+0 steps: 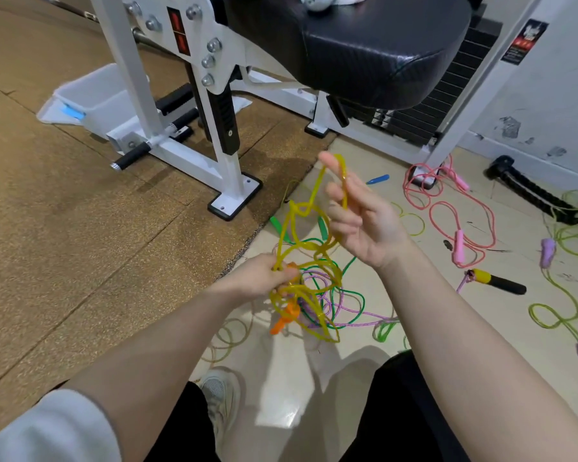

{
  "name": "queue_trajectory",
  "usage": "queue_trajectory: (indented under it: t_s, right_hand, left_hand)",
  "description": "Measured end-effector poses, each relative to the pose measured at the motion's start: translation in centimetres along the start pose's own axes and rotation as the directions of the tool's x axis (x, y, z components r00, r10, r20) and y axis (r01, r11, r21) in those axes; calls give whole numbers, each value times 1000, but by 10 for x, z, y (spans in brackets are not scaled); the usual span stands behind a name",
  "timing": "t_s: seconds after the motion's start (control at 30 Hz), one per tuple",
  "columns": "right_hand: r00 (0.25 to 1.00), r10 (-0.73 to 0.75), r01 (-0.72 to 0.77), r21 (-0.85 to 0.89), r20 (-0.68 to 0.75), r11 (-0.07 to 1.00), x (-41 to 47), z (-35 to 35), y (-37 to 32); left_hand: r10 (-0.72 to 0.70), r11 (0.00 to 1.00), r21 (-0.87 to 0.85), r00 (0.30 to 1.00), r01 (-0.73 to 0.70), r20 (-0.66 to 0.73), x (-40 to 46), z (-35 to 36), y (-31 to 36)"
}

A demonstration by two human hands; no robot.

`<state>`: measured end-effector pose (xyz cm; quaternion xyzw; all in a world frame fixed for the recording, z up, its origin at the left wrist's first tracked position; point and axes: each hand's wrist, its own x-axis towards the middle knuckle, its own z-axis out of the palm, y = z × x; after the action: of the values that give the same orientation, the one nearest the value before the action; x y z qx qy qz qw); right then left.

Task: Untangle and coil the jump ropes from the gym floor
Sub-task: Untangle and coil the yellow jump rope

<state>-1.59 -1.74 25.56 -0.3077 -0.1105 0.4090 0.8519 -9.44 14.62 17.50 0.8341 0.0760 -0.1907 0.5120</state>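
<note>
Left hand [264, 275] grips the yellow rope [301, 228] tangle — right hand [357, 215] hooks a loop high, machine foot [234, 198] close by

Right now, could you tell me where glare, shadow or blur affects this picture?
Head view: glare on the pale tile floor near the shoe; soft arm shadows fall there too; wide-angle bending of the white machine frame; the grey sleeve is blurred; the yellow jump rope stays sharp.

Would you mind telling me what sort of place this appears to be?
Most likely a gym: a white weight machine with a black padded seat and a weight stack stands on rubber flooring, and jump ropes such as the pink rope lie about.
</note>
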Motion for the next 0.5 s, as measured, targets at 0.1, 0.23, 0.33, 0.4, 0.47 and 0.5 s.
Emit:
queue_trajectory:
  t_s: [0.1, 0.23, 0.33, 0.4, 0.47, 0.5]
  right_hand:
    - [859, -140, 93, -119, -492, 988, 8, -25, 6]
    - [619, -190, -256, -424, -762, 869, 0, -47, 38]
    - [730, -60, -310, -408, -681, 858, -10, -44, 67]
    - [833, 34, -348, -474, -553, 809, -12, -41, 83]
    - [895, 27, -341, -644, -445, 685, -12, -38, 97]
    - [918, 4, -315, -723, -396, 615, -10, -35, 102]
  left_hand:
    - [-80, 883, -463, 997, 75, 9, -2, 4, 6]
    - [-157, 606, -785, 987, 130, 43, 0, -5, 17]
    - [-69, 401, -908, 993, 119, 100, -5, -20, 22]
    - [68, 315, -936, 980, 155, 185, -10, -30, 24]
    - [283, 229, -928, 892, 295, 354, -14, -39, 27]
    - [364, 217, -914, 840, 344, 402, -17, -43, 29]
